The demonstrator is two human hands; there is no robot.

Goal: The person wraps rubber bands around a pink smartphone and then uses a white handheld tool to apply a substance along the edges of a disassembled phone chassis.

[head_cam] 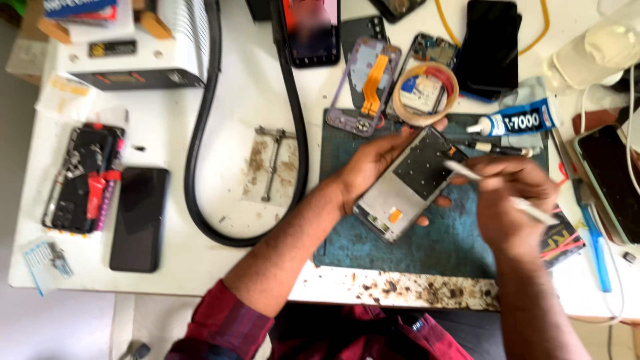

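My left hand (373, 163) grips an opened phone frame (408, 187), tilted, with a dark shield plate and a small orange part showing inside. It is held just above the blue-green work mat (433, 250). My right hand (510, 197) holds a thin white tool (507, 193) like a pen. Its tip touches the upper right corner of the phone frame.
On the white table lie a roll of tape (425, 95), a glue tube (517, 121), a purple phone frame (367, 83), black phones (139, 219), an opened phone (83, 177), a thick black hose (200, 133), a white station (133, 50) and a metal holder (272, 163).
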